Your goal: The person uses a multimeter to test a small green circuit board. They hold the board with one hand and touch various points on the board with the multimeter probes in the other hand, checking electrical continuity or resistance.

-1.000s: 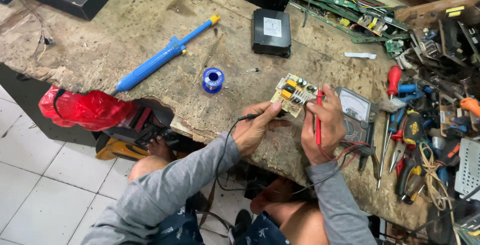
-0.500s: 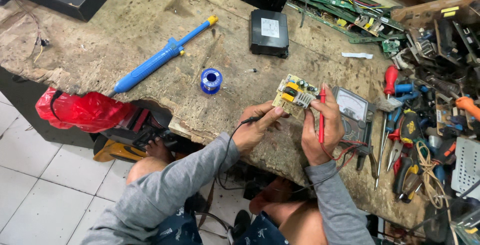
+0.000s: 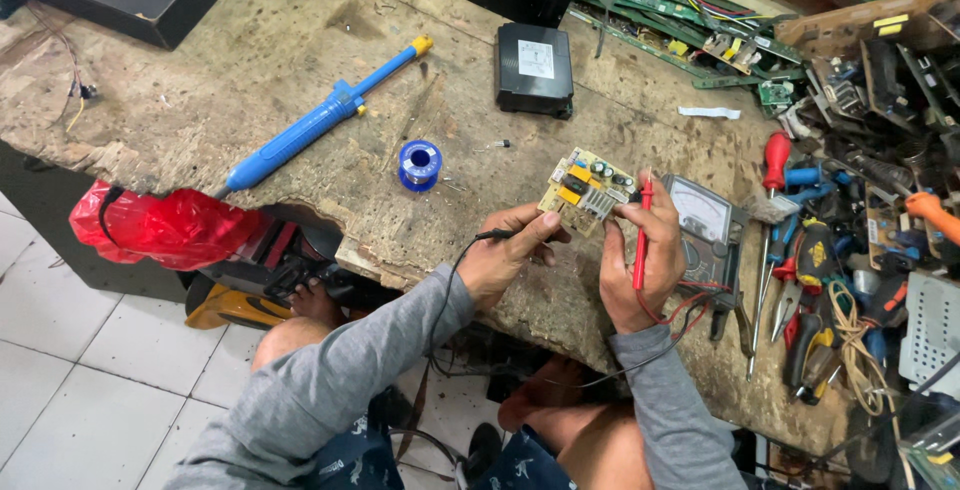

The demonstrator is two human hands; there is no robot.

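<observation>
Yellow-tinted circuit board (image 3: 584,191), small and populated with capacitors and a pale transformer block, held tilted above the worn wooden workbench (image 3: 250,80) between both hands. Left hand (image 3: 508,262) is closed around a black test probe (image 3: 497,235), pinched between thumb and forefinger, with its tip at the board's lower left edge; the fingers also seem to steady the board from below. Right hand (image 3: 647,265) is closed on a red test probe (image 3: 640,235), held upright like a pen, its upper end at the board's right edge. Red and black leads run down from both probes toward the person's lap. Analogue multimeter (image 3: 702,215), with a white dial face, lies on the bench just beside the right hand (needle position too small to read).

Progress, as a judgement: both probes are in hand and brought to the board, so probing appears under way; whether either tip makes contact with a test point cannot be told, and no reading is evident.

Surroundings: blue desoldering pump (image 3: 320,120) and blue solder spool (image 3: 419,163) lie apart to the left; black adapter box (image 3: 535,68) sits further back; screwdrivers and pliers (image 3: 800,270) crowd the right edge; red plastic bag (image 3: 160,225) hangs below the bench.
</observation>
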